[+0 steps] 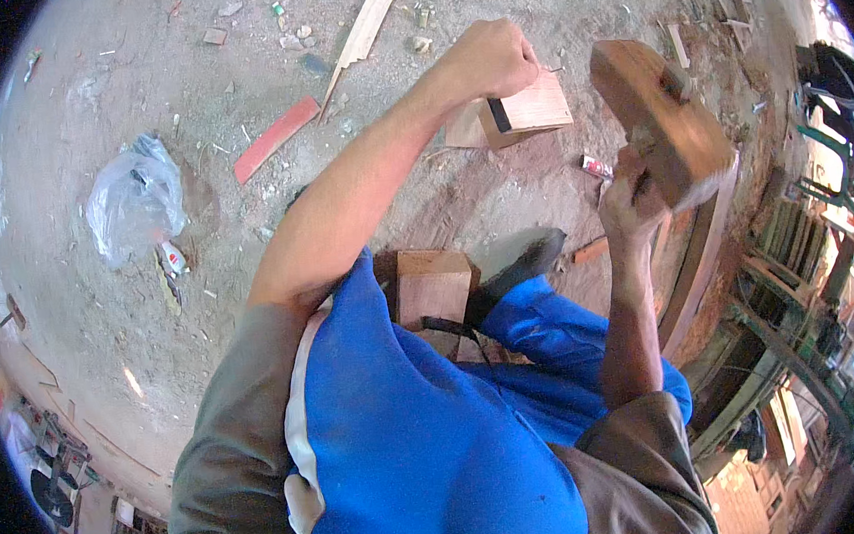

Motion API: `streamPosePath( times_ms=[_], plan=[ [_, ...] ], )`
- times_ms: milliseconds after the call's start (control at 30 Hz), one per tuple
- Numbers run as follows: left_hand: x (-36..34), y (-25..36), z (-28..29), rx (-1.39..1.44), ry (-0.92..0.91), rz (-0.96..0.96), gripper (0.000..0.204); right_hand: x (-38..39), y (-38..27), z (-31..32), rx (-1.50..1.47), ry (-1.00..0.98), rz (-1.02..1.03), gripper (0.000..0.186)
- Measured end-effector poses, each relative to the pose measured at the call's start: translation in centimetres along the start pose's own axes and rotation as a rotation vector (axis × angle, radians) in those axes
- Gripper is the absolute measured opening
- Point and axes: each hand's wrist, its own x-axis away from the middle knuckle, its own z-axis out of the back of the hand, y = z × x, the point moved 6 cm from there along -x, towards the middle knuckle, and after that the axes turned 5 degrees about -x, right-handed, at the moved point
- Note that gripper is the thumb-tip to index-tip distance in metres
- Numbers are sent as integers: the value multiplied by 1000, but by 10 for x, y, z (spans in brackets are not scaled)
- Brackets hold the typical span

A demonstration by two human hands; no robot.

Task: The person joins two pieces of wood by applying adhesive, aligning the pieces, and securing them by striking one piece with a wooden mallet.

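Note:
My right hand [630, 199] is raised, fingers wrapped round a wooden mallet [664, 123] whose thick brown head is slightly blurred. My left arm reaches forward, and my left hand [496, 58] is closed in a fist over a pale wooden block [534, 118] on the ground. A black strip marks the block's near edge. Whatever the left fingers grip is hidden; only a thin bit shows near the fist. The mallet is apart from the block, up and to its right. Closer to me, a second wooden block [433, 282] stands beside my leg and dark shoe.
On the dirt floor lie a red strip of wood [276, 138], a long pale splintered board [363, 31], a clear plastic bag [136, 205] and a small tube [595, 166]. Timber beams [710, 235] and stacked wood line the right side. Scraps are scattered about.

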Motion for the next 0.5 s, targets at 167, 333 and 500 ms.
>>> streamPosePath(
  times_ms=[167, 333, 500],
  plan=[
    [1, 6, 5, 38, 20, 93, 17, -3, 18, -25, 261, -219, -164, 28],
    [-2, 4, 8, -28, 18, -37, 19, -1, 22, -28, 196, -242, -8, 17],
    [0, -7, 3, 6, -35, 87, 22, -1, 11, -16, 83, -199, -85, 16]
  ],
)
